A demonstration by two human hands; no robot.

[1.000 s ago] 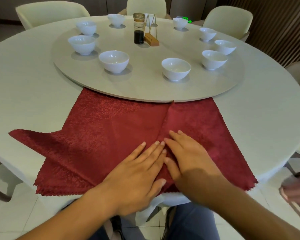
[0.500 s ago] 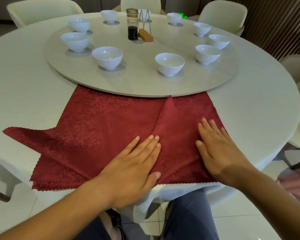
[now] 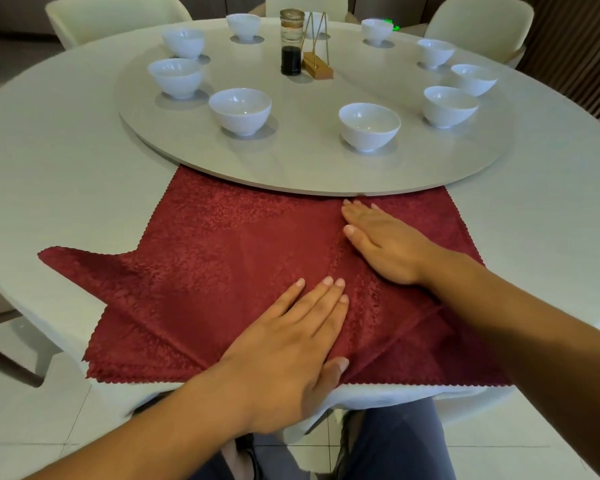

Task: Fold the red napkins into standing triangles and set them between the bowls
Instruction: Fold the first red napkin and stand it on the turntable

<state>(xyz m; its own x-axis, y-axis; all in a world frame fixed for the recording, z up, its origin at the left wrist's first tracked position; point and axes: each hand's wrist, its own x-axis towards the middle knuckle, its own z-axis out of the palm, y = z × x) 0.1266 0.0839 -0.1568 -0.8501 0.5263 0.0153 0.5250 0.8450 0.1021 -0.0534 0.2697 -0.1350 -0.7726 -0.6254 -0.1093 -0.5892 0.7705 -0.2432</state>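
Here, both hands lay flat on the stack of red napkins, which was spread at the near edge of the table up to the turntable. The left hand pressed near the hem and the right hand pressed along a diagonal crease. Fingers were straight, gripping nothing. The first fold looked barely begun; the left corner probably needed folding over next. Nine white bowls showed, perhaps a tenth behind the sauce bottle. The napkins could not be counted.
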